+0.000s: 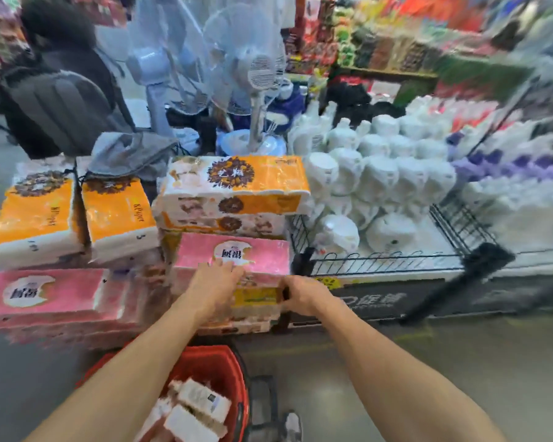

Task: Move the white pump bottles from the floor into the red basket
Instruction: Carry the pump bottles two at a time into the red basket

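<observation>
The red basket [237, 362] stands on the floor below my arms, with several white pump bottles [201, 405] lying in it. Both arms reach forward past it to a stack of tissue packs. My left hand [216, 280] rests with straight fingers on the front edge of a pink tissue pack [237, 255]. My right hand [304, 295] has its fingers curled at the right end of a yellow-labelled tissue pack [256, 298] lower in the stack. The view is blurred. Neither hand holds a bottle.
Orange and pink tissue packs [35, 218] are piled left and centre. A black wire shelf [380, 263] at right holds white bowls and jugs [377, 177]. Standing fans [237, 59] and a black chair [58, 106] are behind. Grey floor [460, 362] lies to the right of the basket.
</observation>
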The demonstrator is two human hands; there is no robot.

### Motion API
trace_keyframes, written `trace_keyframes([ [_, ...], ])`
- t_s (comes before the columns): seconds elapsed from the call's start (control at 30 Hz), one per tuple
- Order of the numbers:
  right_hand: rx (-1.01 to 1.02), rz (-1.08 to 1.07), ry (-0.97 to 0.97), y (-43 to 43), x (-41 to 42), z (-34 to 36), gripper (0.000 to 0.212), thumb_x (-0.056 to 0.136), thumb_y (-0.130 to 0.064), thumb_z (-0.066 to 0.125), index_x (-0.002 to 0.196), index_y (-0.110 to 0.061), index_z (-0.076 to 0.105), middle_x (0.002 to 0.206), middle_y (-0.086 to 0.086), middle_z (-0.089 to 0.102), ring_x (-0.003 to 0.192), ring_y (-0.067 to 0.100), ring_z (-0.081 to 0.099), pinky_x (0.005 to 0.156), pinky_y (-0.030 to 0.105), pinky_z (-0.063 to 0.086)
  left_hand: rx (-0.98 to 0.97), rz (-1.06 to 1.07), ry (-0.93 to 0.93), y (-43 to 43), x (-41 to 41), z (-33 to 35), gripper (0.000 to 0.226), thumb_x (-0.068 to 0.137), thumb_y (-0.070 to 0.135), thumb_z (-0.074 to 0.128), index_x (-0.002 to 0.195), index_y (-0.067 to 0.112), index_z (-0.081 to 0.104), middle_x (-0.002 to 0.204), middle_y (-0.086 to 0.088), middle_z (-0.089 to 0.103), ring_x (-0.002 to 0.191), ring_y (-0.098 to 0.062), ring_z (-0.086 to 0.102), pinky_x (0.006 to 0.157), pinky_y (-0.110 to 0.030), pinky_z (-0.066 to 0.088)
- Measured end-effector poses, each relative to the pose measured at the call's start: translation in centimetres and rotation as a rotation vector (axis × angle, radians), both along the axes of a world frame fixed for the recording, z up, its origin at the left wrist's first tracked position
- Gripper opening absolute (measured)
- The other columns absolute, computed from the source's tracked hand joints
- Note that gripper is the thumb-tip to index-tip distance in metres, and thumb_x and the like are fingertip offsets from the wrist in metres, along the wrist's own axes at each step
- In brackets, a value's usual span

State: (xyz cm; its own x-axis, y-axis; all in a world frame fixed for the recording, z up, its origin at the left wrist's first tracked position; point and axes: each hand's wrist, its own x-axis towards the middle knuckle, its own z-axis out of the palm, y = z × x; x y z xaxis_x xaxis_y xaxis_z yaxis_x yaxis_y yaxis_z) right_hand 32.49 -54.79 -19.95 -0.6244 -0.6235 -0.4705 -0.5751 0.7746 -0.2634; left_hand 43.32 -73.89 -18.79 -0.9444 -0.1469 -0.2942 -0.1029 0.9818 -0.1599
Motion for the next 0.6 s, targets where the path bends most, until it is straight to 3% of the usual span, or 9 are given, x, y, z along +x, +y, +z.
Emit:
trace_keyframes([
  [0.13, 0.005, -0.2, 0.04, 8.6, -2.8, 3.1, 0.046, 0.094, -0.032, 0.065, 0.138, -0.022, 0.052, 0.134, 0.007, 0.063, 0.12, 0.03, 0.06, 0.092, 0.039, 0.05, 0.005, -0.208, 0.073, 7.0, -6.7, 2.2, 0.045, 0.095, 0.031, 0.055, 0.139, 0.026, 0.049, 0.134, -0.005, 0.056, 0.125, -0.028, 0.051, 0.095, -0.043, 0.045],
  [0.33, -0.008, -0.496, 0.116, 21.9, -5.8, 6.3, 0.048, 0.091, -0.036, 0.067, 0.135, -0.024, 0.053, 0.128, 0.007, 0.064, 0.116, 0.031, 0.061, 0.09, 0.04, 0.051, 0.044, -0.466, 0.131, 19.9, -14.6, 5.3, 0.052, 0.092, 0.042, 0.056, 0.142, 0.03, 0.045, 0.141, -0.002, 0.051, 0.13, -0.028, 0.048, 0.1, -0.045, 0.041],
  [0.6, 0.027, -0.807, 0.172, 38.4, -5.9, 10.2, 0.045, 0.087, -0.034, 0.064, 0.13, -0.029, 0.054, 0.129, 0.002, 0.064, 0.113, 0.03, 0.062, 0.092, 0.042, 0.053, 0.128, -0.741, 0.189, 35.3, -19.7, 7.4, 0.046, 0.093, 0.039, 0.056, 0.137, 0.031, 0.048, 0.125, 0.001, 0.057, 0.114, -0.025, 0.056, 0.082, -0.036, 0.044],
])
